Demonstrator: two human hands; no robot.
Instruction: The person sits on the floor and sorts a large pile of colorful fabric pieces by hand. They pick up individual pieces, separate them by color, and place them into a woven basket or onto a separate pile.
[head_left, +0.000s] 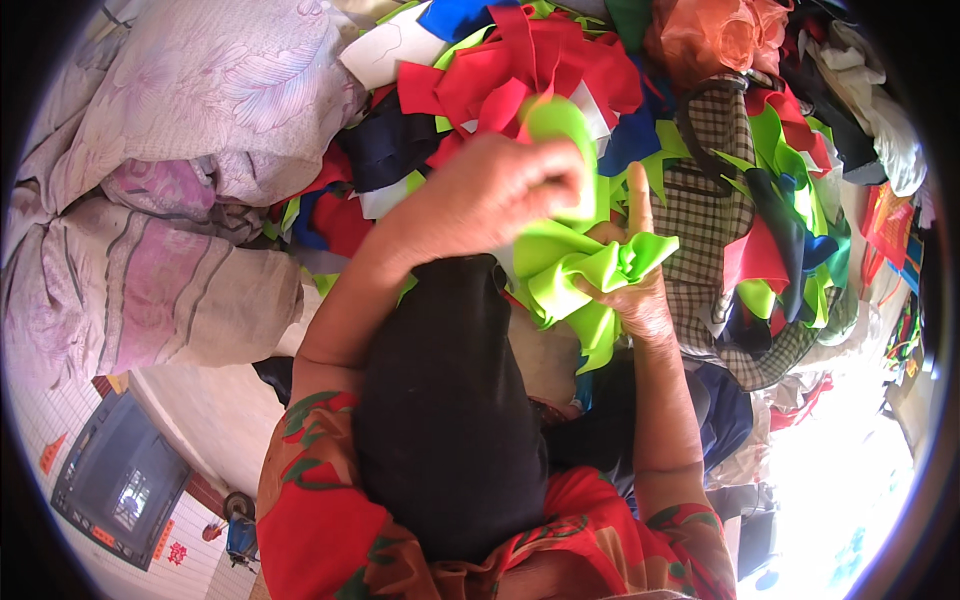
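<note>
- A heap of fabric scraps [560,60] in red, blue, white and green fills the space ahead, with a checked cloth [715,200] draped at the right and bulging patterned sacks [200,90] stacked at the left; a pale tiled floor [60,420] shows at lower left.
- A black cloth [450,400] lies over the person's lap.
- The lime-green fabric piece [575,265] runs roughly upright, its upper end curling over the left hand [490,190], its crumpled lower end hanging toward the lap.
- The left hand's fingers are curled, pinching the upper end.
- The right hand [635,285] cups the bunched folds from below, forefinger pointing upward, other fingers hidden.
</note>
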